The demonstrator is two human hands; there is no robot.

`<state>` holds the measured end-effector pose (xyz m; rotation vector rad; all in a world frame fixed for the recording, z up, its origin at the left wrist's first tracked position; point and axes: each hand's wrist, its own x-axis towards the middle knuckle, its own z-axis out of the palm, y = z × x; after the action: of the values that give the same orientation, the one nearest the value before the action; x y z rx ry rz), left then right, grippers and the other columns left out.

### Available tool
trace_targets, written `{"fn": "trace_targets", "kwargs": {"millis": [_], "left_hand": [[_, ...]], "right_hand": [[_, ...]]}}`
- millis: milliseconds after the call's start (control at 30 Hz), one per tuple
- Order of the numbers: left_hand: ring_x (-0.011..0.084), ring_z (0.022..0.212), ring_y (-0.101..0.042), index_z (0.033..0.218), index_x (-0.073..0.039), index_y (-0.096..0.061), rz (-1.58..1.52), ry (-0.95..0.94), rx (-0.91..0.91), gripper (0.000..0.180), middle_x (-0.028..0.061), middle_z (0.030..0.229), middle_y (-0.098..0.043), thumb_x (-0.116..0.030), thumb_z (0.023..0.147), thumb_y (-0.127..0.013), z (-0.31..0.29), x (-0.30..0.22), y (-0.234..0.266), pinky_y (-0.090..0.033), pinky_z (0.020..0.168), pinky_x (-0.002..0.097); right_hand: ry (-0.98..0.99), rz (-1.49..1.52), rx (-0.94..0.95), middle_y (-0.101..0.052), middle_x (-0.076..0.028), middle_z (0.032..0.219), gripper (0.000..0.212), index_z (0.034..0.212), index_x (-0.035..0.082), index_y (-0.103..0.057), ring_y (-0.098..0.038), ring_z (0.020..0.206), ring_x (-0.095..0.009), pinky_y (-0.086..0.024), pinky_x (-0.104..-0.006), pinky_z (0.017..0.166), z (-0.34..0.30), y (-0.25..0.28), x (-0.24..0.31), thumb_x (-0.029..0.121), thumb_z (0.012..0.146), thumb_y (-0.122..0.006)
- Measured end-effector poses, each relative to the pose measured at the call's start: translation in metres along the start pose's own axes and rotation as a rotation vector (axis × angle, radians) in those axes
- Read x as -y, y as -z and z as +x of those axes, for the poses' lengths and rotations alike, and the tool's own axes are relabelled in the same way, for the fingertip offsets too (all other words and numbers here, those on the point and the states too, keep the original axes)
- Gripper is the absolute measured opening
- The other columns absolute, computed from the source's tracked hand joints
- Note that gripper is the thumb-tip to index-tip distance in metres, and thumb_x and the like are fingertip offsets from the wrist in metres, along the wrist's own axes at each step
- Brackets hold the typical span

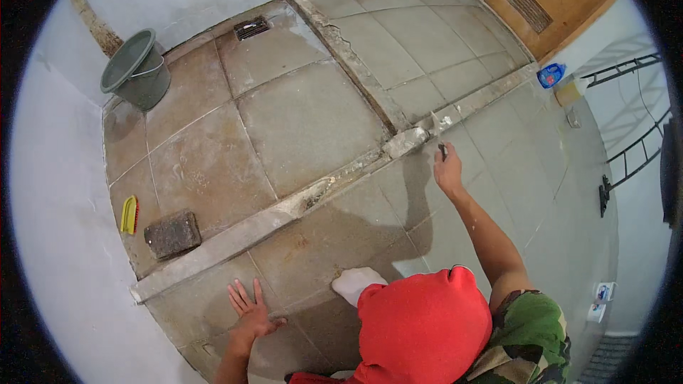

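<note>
My right hand is closed round the dark handle of a small scraper. Its pale blade lies over the low raised curb that crosses the tiled floor. White crumbs and patches show around the blade, and a rough pale lump sits on the curb just left of it. My left hand rests on the floor tiles on the near side of the curb, fingers spread and holding nothing. Between my arms are my red-clothed knee and a foot in a white sock.
Beyond the curb at left lie a dark rough block and a yellow brush; a grey bucket stands by the wall near a floor drain. At right are a blue bottle, a yellowish container and a black ladder-like frame.
</note>
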<state>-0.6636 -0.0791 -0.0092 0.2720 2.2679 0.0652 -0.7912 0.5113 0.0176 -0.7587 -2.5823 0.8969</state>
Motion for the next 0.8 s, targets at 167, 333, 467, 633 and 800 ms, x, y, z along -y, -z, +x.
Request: {"fn": "trace_targets", "kwargs": {"millis": [167,333,467,633,800], "left_hand": [[0.0637,0.137,0.025,0.156,-0.002,0.012,-0.007,-0.05,-0.088,0.146,0.0471,0.148,0.025,-0.064,0.064,-0.082,-0.003,-0.003,-0.001,0.01,0.111,0.0687],[0.0536,0.143,-0.013,0.151,-0.001,-0.028,-0.077,-0.549,-0.361,0.099,0.0344,0.152,-0.019,-0.033,0.071,-0.078,0.011,-0.028,0.038,-0.013,0.117,0.0616],[0.0465,0.139,-0.027,0.143,-0.003,-0.04,-0.147,-0.686,-0.488,0.079,0.0271,0.145,-0.032,-0.022,0.073,-0.071,0.036,-0.084,0.043,-0.023,0.116,0.0573],[0.0453,0.141,-0.027,0.144,-0.004,-0.039,-0.031,-0.828,-0.415,0.07,0.0269,0.148,-0.03,-0.018,0.081,-0.065,0.047,-0.134,0.043,-0.024,0.116,0.0551],[0.0461,0.142,-0.025,0.146,-0.003,-0.037,0.028,-0.849,-0.348,0.072,0.0278,0.151,-0.027,-0.017,0.081,-0.064,0.056,-0.154,0.05,-0.023,0.117,0.0545]], "right_hand": [[-0.073,-0.158,-0.082,-0.068,-0.029,0.101,0.042,0.133,-0.001,-0.051,-0.067,0.096,-0.044,-0.051,-0.0487,0.084,-0.024,0.001,-0.025,0.014,0.094,-0.054],[0.076,-0.118,0.002,-0.068,-0.029,0.1,0.048,0.139,0.001,-0.049,-0.068,0.091,-0.044,-0.052,-0.0477,0.082,-0.03,0.015,-0.036,0.014,0.093,-0.054],[-0.299,0.073,0.393,-0.067,-0.022,0.088,0.051,0.14,0.003,-0.049,-0.067,0.073,-0.035,-0.054,-0.0448,0.07,-0.042,0.039,0.013,0.014,0.091,-0.054],[-0.198,-0.04,0.329,-0.066,-0.019,0.083,0.05,0.14,0.003,-0.05,-0.064,0.066,-0.031,-0.053,-0.044,0.065,-0.026,0.075,-0.009,0.018,0.093,-0.055],[-0.143,-0.184,0.256,-0.069,-0.024,0.095,0.05,0.141,0.004,-0.049,-0.068,0.078,-0.037,-0.053,-0.0464,0.072,0.002,0.084,-0.045,0.021,0.094,-0.055]]}}
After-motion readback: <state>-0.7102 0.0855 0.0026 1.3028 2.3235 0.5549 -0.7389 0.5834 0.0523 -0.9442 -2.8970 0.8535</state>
